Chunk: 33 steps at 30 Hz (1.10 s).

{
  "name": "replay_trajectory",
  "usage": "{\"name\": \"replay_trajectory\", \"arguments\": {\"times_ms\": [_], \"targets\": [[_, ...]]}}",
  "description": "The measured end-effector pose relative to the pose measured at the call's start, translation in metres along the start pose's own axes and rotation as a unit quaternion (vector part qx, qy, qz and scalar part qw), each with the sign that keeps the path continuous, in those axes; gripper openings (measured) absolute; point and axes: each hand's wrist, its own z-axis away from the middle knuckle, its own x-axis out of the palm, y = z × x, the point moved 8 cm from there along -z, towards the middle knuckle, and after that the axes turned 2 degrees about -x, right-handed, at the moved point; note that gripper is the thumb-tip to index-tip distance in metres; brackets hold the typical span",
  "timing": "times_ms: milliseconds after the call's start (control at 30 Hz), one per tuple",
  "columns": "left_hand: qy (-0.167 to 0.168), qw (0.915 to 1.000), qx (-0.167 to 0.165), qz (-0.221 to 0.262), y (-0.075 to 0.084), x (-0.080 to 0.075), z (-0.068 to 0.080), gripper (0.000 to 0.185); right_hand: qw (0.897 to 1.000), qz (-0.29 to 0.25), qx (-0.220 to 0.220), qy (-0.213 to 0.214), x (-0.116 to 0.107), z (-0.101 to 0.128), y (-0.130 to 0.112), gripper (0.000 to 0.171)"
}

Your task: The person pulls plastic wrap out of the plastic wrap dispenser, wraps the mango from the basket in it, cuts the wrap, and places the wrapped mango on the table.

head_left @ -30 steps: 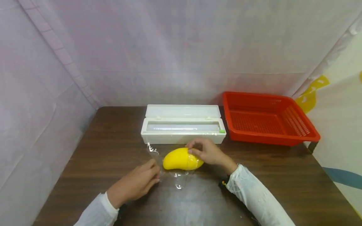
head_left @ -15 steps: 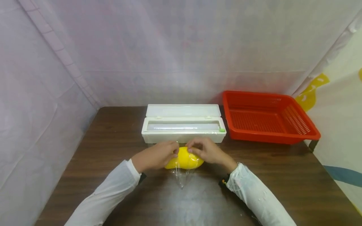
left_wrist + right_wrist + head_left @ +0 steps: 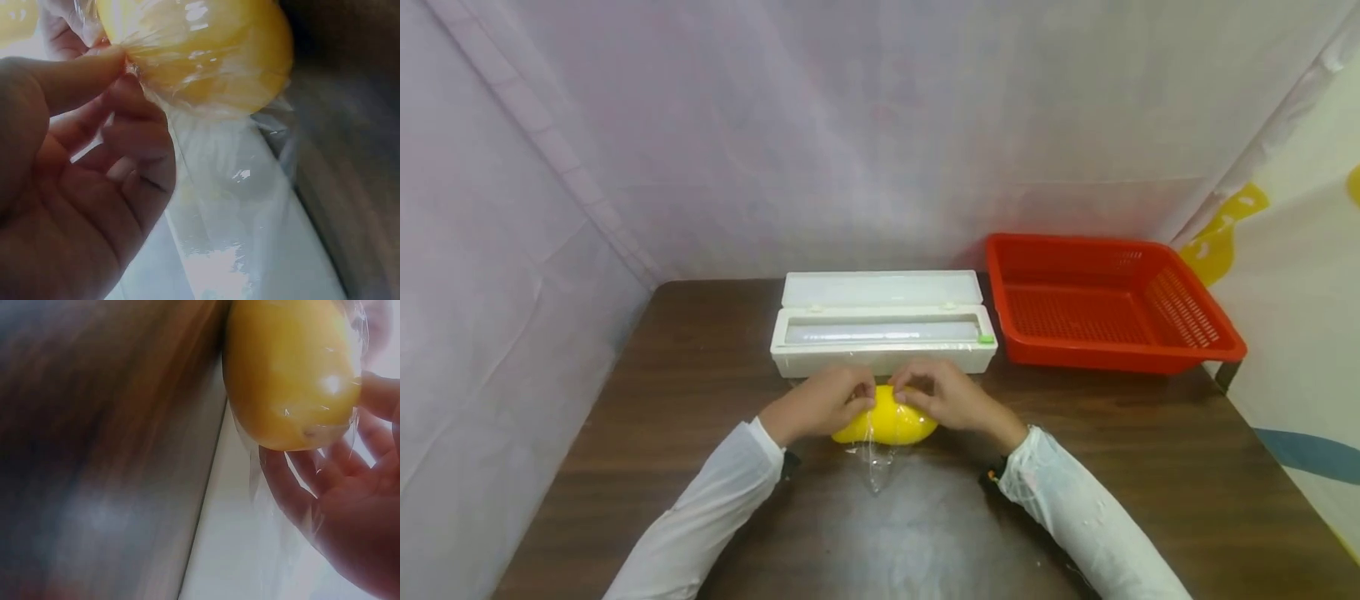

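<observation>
A yellow mango (image 3: 887, 421) lies on the brown table (image 3: 685, 400), partly covered with clear plastic wrap (image 3: 874, 467). My left hand (image 3: 820, 402) pinches the wrap against the mango's left side; in the left wrist view thumb and finger pinch gathered wrap (image 3: 134, 78) over the mango (image 3: 206, 50). My right hand (image 3: 943, 396) holds the mango's right end, fingers curled around the fruit. In the right wrist view the fingers (image 3: 294, 487) lie under the mango (image 3: 287, 375) with wrap between.
A white wrap dispenser box (image 3: 883, 333) with its lid open stands just behind the mango. A red plastic basket (image 3: 1105, 308) sits at the back right. Cloth walls close in the left and back sides.
My left hand moved from the table at the lower left up to the mango, pulling the wrap over its left side. My right hand stayed on the right end.
</observation>
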Motion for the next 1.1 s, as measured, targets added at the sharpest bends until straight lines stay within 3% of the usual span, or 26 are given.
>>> {"name": "replay_trajectory", "arguments": {"times_ms": [167, 367, 467, 567, 700, 833, 1000, 1100], "targets": [[0.063, 0.9980, -0.008, -0.003, -0.001, -0.005, 0.007, 0.010, 1.000, 0.009, 0.025, 0.005, -0.001, 0.000, 0.002, 0.007], [0.157, 0.9855, 0.055, -0.032, 0.011, -0.008, 0.018, 0.006, 0.999, 0.023, 0.021, 0.021, -0.003, 0.000, 0.000, 0.010], [0.188, 0.9772, 0.082, -0.055, 0.016, -0.009, 0.025, 0.011, 0.999, 0.043, 0.015, 0.029, -0.003, 0.000, -0.002, 0.010], [0.193, 0.9725, 0.103, -0.079, 0.020, -0.008, 0.031, 0.016, 0.996, 0.081, 0.003, 0.035, -0.003, 0.000, -0.007, 0.006], [0.161, 0.9723, 0.125, -0.115, 0.023, -0.004, 0.040, 0.027, 0.990, 0.137, -0.018, 0.042, -0.004, 0.001, -0.015, 0.007], [0.133, 0.9659, 0.144, -0.170, 0.026, 0.005, 0.050, 0.055, 0.985, 0.164, -0.024, 0.044, -0.004, 0.002, -0.021, 0.009], [0.139, 0.9472, 0.160, -0.241, 0.032, 0.018, 0.059, 0.073, 0.984, 0.171, -0.019, 0.045, -0.004, 0.002, -0.021, 0.010], [0.160, 0.9302, 0.171, -0.282, 0.038, 0.025, 0.061, 0.073, 0.983, 0.176, -0.027, 0.053, -0.005, 0.002, -0.021, 0.009]]}}
